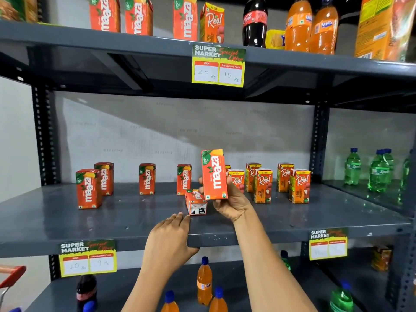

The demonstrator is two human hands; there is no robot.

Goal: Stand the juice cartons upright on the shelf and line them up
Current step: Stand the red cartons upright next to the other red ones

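My right hand (231, 202) holds an orange Maaza carton (213, 174) upright, lifted a little above the grey middle shelf (135, 221). Just left of it another Maaza carton (195, 202) lies on its side, its bottom end facing me. My left hand (168, 239) rests flat on the shelf's front edge, fingers together, holding nothing, its fingertips close to the lying carton. Several Maaza cartons (147, 179) stand upright and spread out to the left. Several Real cartons (263, 185) stand upright to the right.
The upper shelf (90, 39) carries more cartons, a cola bottle (254, 21) and orange soda bottles. Green bottles (353, 167) stand in the bay to the right. Bottles fill the lower shelf. Price tags (218, 66) hang from shelf edges. A red cart handle (11, 275) shows lower left.
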